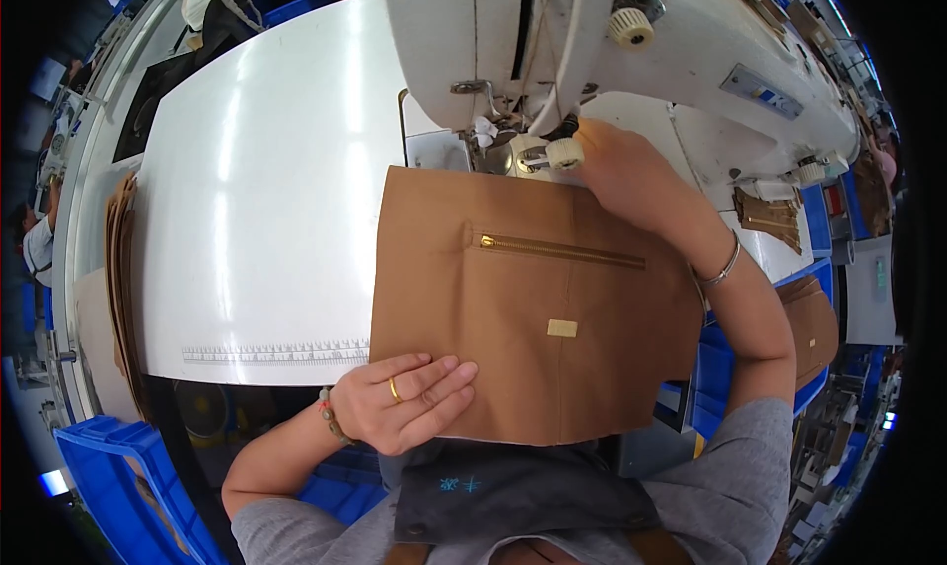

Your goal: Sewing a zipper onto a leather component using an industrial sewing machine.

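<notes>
A brown panel, fabric or leather, hangs from the sewing machine's bed down over my lap. A brass zipper runs across its upper part, and a small gold-coloured tab is fixed below that. My left hand lies on the panel's lower left corner, fingers stretched flat; I cannot see the thumb. At the panel's far edge, right of the presser foot area, is my right hand. The machine head and a white knob stand before its fingers, so their grip is hidden.
A white table with a printed ruler spreads to the left. Brown pieces lean at its left edge. Blue bins stand at lower left and right, with a brown panel over the right one. Zippered pieces lie farther right.
</notes>
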